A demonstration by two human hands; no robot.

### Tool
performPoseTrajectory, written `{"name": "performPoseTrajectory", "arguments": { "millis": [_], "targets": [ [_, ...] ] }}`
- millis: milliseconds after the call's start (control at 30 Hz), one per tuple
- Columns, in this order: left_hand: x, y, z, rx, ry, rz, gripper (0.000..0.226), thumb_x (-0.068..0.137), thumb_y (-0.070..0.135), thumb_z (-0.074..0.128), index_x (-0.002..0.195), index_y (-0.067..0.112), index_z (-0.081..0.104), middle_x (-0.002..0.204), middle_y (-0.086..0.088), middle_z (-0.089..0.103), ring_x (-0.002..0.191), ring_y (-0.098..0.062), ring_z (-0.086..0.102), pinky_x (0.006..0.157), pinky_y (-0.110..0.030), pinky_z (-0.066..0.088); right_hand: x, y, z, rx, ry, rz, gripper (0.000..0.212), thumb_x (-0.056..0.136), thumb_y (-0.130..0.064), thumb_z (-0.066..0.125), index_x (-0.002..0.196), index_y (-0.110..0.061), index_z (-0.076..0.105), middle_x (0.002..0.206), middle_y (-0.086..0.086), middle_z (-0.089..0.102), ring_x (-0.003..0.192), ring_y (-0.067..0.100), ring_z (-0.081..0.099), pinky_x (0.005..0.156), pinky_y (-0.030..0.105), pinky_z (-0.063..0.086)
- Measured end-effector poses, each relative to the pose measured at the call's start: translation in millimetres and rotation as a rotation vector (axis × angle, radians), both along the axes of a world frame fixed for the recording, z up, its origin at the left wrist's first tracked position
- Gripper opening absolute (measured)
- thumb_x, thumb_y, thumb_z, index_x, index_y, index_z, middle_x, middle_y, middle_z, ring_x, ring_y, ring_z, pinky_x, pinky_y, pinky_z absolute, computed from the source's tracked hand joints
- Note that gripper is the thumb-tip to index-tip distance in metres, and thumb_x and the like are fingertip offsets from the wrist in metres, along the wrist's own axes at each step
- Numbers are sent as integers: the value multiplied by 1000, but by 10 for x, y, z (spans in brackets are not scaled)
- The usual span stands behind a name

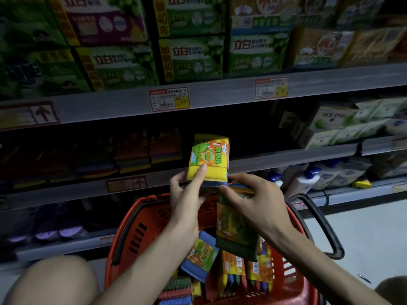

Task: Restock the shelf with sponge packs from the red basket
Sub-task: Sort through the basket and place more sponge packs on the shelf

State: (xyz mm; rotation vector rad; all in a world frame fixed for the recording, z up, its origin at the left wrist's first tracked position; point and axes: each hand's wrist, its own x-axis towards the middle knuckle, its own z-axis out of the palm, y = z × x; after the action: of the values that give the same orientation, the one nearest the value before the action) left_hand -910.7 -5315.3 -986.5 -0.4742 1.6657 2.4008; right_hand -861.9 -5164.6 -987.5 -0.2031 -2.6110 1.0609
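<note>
My left hand [187, 194] grips a yellow sponge pack [209, 159] with an orange and green label, held upright in front of the dark middle shelf [264, 164]. My right hand [253, 201] grips the top of a second sponge pack [236, 230], green-sided, which hangs down over the red basket [132, 227]. The two packs touch at my fingertips. Several more sponge packs [201, 254] lie in the basket. A row of stacked sponge packs [132, 157] stands on the shelf to the left, in deep shadow.
Green detergent boxes [191, 58] fill the top shelf above price tags [169, 99]. White cartons [343, 126] and bottles [301, 181] sit on the shelves at right. The basket's black handle [321, 223] juts right. My knee [50, 282] is at lower left.
</note>
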Motion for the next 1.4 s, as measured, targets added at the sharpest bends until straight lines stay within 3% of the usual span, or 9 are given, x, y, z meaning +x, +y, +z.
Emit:
{"name": "performPoseTrajectory", "arguments": {
  "millis": [200, 333, 500, 733, 900, 1067, 1133, 1267, 1400],
  "targets": [
    [1, -17, -28, -103, 144, -26, 26, 98, 28, 66, 123, 24, 59, 117, 0, 73, 111, -16, 71, 98, -39, 56, -121, -84, -96, -209, 32, -45, 42, 88, -61, 63, 123, -41, 72, 103, -23, 75, 95, -8, 69, 81, 32, 62],
    [-25, -62, -50, -225, 240, -124, 26, 103, 18, 58, 128, 26, 57, 114, 9, 71, 99, 6, 69, 84, -21, 56, -152, -98, -105, -220, 38, -16, 47, 89, -56, 67, 135, -51, 60, 103, -33, 68, 98, -12, 66, 84, 28, 61],
    [-89, -73, -81, -288, 239, -172, 32, 102, 15, 60, 130, 30, 57, 102, 13, 77, 94, 5, 71, 73, -14, 53, -233, -67, -88, -296, 20, 46, 51, 90, -49, 70, 132, -69, 48, 107, -31, 69, 101, -5, 68, 88, 35, 60],
    [-148, -32, -77, -255, 122, -176, 43, 101, 10, 58, 140, 27, 56, 99, 16, 78, 85, 1, 74, 62, -12, 53, -353, -153, -161, -433, -71, 75, 61, 91, -43, 74, 144, -53, 46, 116, -16, 72, 87, -2, 73, 79, 30, 63],
    [-175, -65, -6, -236, 108, -130, 38, 97, 18, 64, 134, 28, 64, 140, -1, 55, 101, -3, 71, 71, -13, 56, -347, -161, -153, -419, -38, 2, 54, 85, -55, 74, 131, -58, 48, 120, -22, 66, 97, -2, 69, 83, 32, 61],
    [-178, -84, -6, -237, 98, -168, 41, 100, 12, 59, 141, 21, 57, 120, 9, 60, 77, 15, 66, 57, -6, 49, -359, -136, -140, -408, -56, -17, 73, 78, -69, 70, 143, -39, 53, 129, -22, 59, 110, 4, 64, 89, 38, 59],
    [-188, -82, 27, -261, 91, -192, 42, 101, 13, 59, 141, 24, 57, 112, 15, 62, 80, 8, 69, 62, -10, 52, -411, -137, -139, -388, -63, -22, 80, 77, -70, 68, 146, -33, 52, 129, -19, 57, 112, 2, 60, 92, 35, 57],
    [-230, -75, 55, -344, 73, -194, 53, 94, 27, 62, 146, 29, 54, 133, 5, 63, 115, -12, 65, 103, -40, 54, -523, -158, -155, -390, -70, -15, 90, 72, -75, 64, 147, -28, 53, 131, -16, 58, 116, 6, 61, 98, 41, 56],
    [-288, -65, 67, -483, 109, -202, 56, 98, 33, 55, 153, 33, 44, 134, 0, 64, 115, -18, 66, 103, -47, 53, -656, -177, -200, -401, -81, -4, 84, 73, -74, 65, 143, -30, 57, 133, -13, 60, 116, 11, 64, 97, 45, 56]
  ]
}}
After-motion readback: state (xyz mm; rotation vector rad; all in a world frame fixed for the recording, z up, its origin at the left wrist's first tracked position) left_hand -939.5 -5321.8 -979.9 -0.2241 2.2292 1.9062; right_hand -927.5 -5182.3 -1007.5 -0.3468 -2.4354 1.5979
